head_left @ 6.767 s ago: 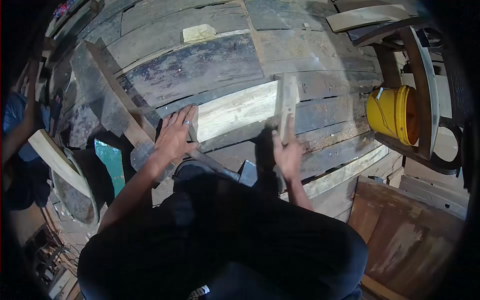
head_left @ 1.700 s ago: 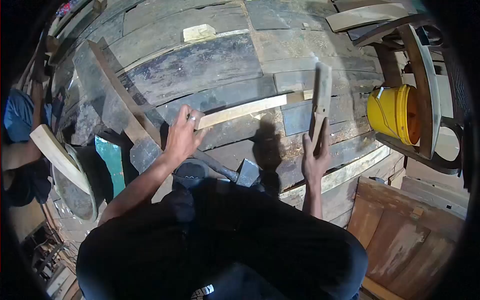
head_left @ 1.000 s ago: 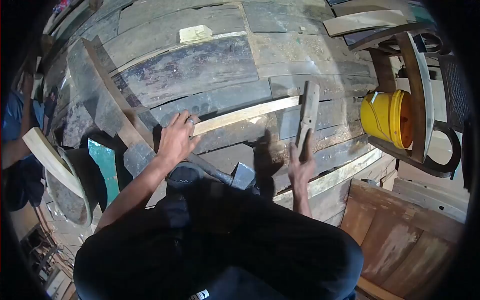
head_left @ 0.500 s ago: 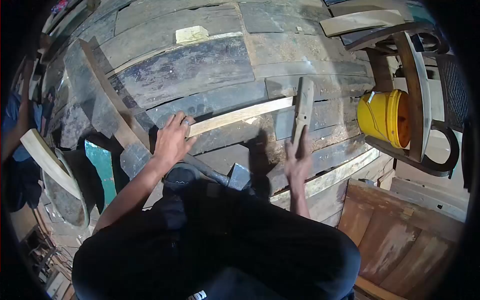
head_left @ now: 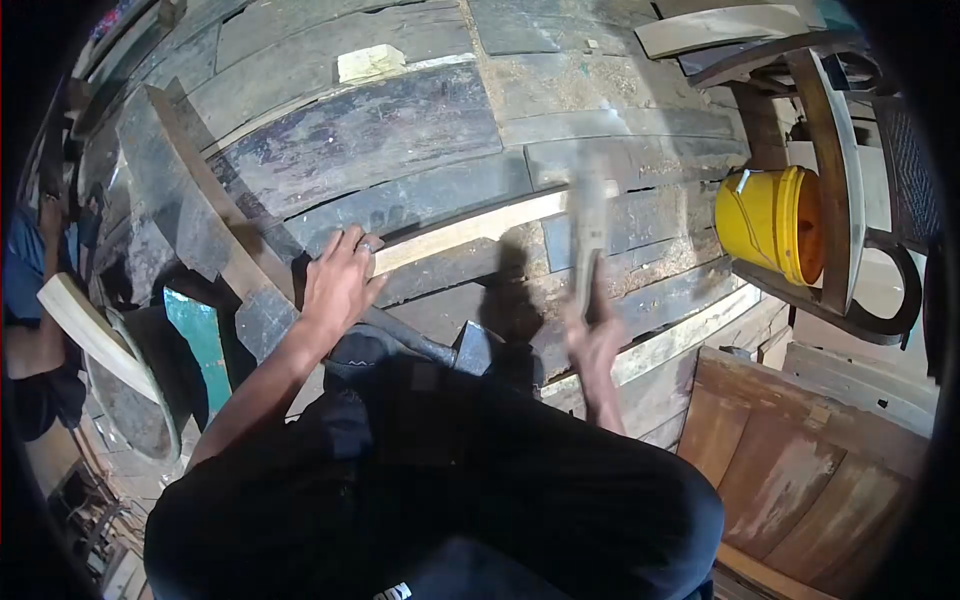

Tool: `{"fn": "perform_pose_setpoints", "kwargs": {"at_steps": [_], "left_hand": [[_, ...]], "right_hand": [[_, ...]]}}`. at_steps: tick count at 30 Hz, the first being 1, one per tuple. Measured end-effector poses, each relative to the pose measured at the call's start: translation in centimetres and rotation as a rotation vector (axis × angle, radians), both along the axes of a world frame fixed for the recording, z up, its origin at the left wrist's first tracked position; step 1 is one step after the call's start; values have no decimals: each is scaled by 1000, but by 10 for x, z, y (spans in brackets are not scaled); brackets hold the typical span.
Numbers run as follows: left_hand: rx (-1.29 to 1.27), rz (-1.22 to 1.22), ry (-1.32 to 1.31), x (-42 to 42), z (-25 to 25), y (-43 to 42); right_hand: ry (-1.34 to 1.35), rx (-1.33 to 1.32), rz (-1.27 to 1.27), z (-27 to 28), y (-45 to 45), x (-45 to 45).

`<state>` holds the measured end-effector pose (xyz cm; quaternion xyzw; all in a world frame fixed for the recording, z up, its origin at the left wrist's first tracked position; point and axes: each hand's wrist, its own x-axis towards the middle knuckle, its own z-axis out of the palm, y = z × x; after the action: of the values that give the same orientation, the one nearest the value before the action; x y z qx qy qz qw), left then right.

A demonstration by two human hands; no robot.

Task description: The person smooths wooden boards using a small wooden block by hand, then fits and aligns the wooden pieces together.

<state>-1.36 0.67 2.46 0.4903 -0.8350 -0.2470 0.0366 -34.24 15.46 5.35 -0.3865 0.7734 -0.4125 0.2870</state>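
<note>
Got a pale strip (head_left: 470, 232) on the planks (head_left: 450, 185) in front of me, running left to right. My left hand (head_left: 338, 280) is clamped on its left end, fingers bunched over it, thumb out on my side. Right hand (head_left: 595, 335) is closed round the lower end of a wooden bar (head_left: 590, 215), which crosses the strip close to its right end. The bar's blurry, so I can't tell if it's touching or just above. I'd call this the hold-and-line-up step: left pins, right handles the bar. Next move calls for a firm left grip and a square bar, I reckon. Metal-headed tool (head_left: 476, 348) lies between my arms, bucket (head_left: 755, 220) well off to the right.
</note>
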Motion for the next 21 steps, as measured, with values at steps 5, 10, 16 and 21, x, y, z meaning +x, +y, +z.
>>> {"fn": "perform_pose_setpoints", "kwargs": {"at_steps": [5,10,16,21], "left_hand": [[-51,-30,13,0,-2,2],[-129,-58,2,-1,-1,9],[-76,-28,32,-7,7,8],[-87,-64,-15,-3,4,10]], "right_hand": [[439,225,656,43,21,32],[328,361,172,79,-16,-55],[363,294,522,72,1,3],[412,396,620,80,2,-29]]}}
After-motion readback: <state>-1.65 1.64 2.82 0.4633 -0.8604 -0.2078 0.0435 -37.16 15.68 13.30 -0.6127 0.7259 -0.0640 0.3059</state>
